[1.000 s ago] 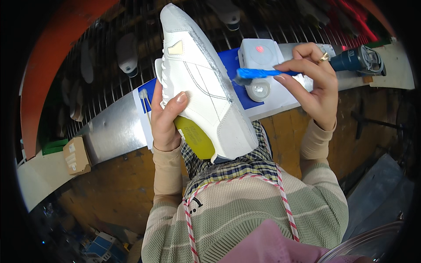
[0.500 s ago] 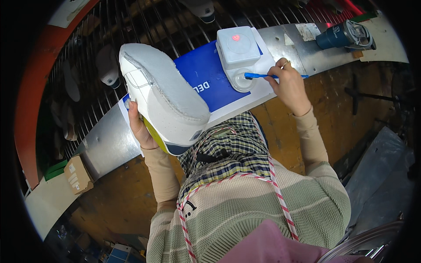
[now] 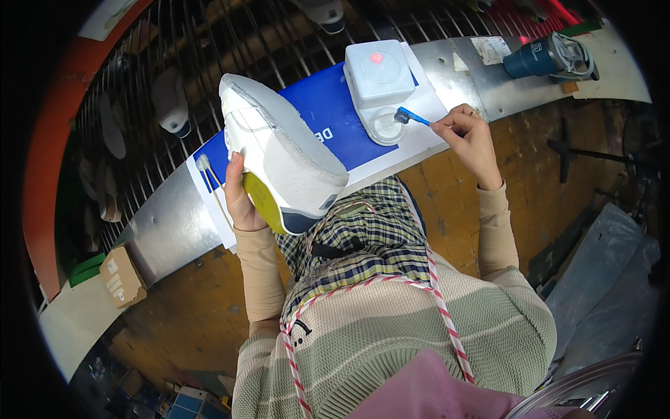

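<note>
At the left, a cardboard box (image 3: pixel 122 277) sits on the near edge of our metal counter (image 3: pixel 167 216), toward the left end. Beyond the far edge, a grey-white shoe (image 3: pixel 169 105) rests on a rack of metal rails (image 3: pixel 216 45). Further right, white-tipped sticks (image 3: pixel 203 163) lie on the counter, just beside our left hand (image 3: pixel 244 206). Its fingers are closed around a white sneaker (image 3: pixel 258 143), which we hold tilted above the near edge, toe toward the far edge, grey underside turned up and to the right. A yellow-green form (image 3: pixel 262 202) shows in its opening. Behind the sneaker, a blue sheet (image 3: pixel 328 98) lies flat, carrying a white square container (image 3: pixel 380 73) with a round clear dish (image 3: pixel 386 129) at its near side. The dark bristles of a blue brush (image 3: pixel 416 117) are at the dish; we cannot tell whether they touch it. Our right hand (image 3: pixel 471 143) pinches the handle, fingers narrow. Toward the right end stands a dark blue tumbler (image 3: pixel 534 60), near the far edge.
</note>
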Demonstrator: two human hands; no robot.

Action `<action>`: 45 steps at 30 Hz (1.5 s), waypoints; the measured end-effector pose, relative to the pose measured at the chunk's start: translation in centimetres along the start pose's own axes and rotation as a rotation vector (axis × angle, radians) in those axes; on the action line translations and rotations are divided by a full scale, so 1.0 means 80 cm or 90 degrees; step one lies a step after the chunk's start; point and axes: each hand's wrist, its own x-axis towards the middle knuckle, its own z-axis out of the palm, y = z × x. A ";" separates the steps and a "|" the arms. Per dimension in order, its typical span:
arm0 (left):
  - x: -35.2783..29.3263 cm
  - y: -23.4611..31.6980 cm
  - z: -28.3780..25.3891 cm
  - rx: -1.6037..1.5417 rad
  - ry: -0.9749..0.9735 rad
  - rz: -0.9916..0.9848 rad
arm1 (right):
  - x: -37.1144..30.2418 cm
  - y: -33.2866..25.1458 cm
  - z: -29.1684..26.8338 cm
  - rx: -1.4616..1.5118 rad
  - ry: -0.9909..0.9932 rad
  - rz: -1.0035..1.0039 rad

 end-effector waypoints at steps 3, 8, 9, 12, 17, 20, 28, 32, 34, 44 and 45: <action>0.003 0.002 0.010 0.018 -0.010 -0.003 | 0.005 0.012 0.011 0.204 -0.075 0.182; 0.009 0.003 0.027 0.051 0.044 0.007 | 0.006 -0.019 0.043 0.531 -0.164 0.294; 0.009 0.005 0.029 0.078 0.053 0.011 | 0.007 -0.034 0.044 0.571 -0.180 0.238; 0.009 0.012 0.036 0.081 0.056 0.012 | 0.002 -0.082 0.042 0.471 -0.153 0.022; 0.003 0.023 0.043 0.125 0.052 0.030 | -0.001 -0.137 0.025 0.260 -0.087 -0.197; -0.001 0.028 0.048 0.143 0.052 0.035 | 0.002 -0.153 0.023 0.203 -0.054 -0.285; -0.021 0.032 0.060 0.187 0.025 0.067 | 0.019 -0.177 0.028 0.106 -0.020 -0.353; -0.029 0.034 0.060 0.220 0.040 0.082 | 0.023 -0.184 0.033 0.092 -0.026 -0.348; -0.031 0.037 0.059 0.202 0.035 0.063 | 0.028 -0.186 0.036 0.094 -0.024 -0.354; -0.035 0.039 0.048 0.132 0.038 0.024 | 0.058 -0.192 0.035 0.122 -0.074 -0.472; -0.035 0.039 0.048 0.123 0.039 0.020 | 0.058 -0.192 0.033 0.126 -0.087 -0.473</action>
